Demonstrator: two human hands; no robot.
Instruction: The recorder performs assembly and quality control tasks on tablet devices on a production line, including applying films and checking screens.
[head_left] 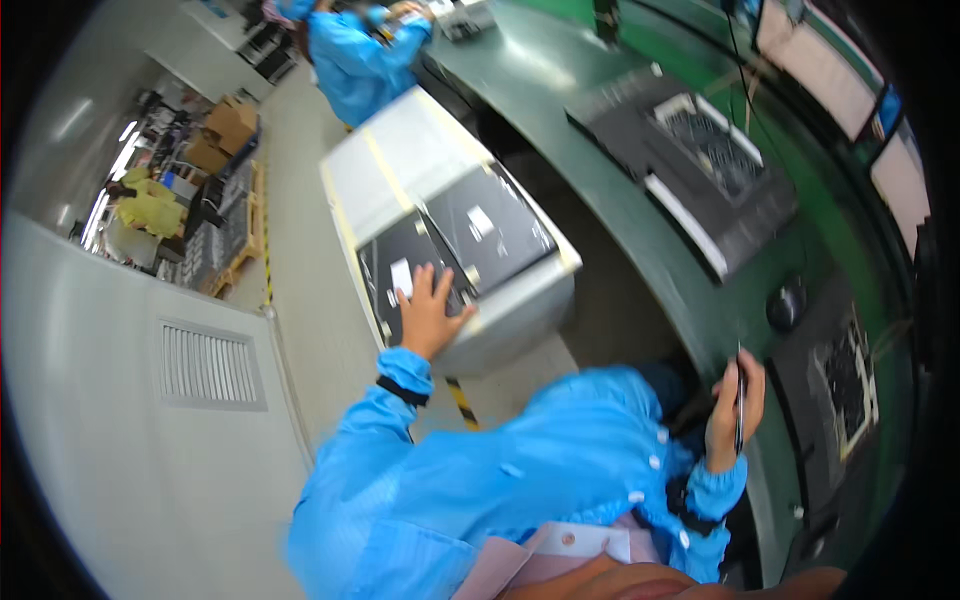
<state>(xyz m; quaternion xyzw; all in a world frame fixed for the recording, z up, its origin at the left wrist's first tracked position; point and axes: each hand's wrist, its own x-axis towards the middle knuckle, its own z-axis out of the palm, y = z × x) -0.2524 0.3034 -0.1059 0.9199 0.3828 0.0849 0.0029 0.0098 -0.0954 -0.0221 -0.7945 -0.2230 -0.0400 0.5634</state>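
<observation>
My left hand (428,318) is reaching out with its fingers spread, over the near edge of a flat black panel (420,248) with a white label. A second flat black panel (505,230) with a glossy clear wrapping lies beside it. Both lie on a large white box (372,165) with pale tape strips. My right hand (728,420) is closed around a slim, dark, pen-like tool (740,405), held upright near the green bench's edge. I cannot tell its exact kind.
On the green workbench (650,270) are a black computer mouse (787,304), a black board with a meshed frame (735,195) and another dark board (805,400). Monitors (815,70) line the right. A person in blue (360,60) works at the far end. Cardboard boxes (225,130) stand on the left.
</observation>
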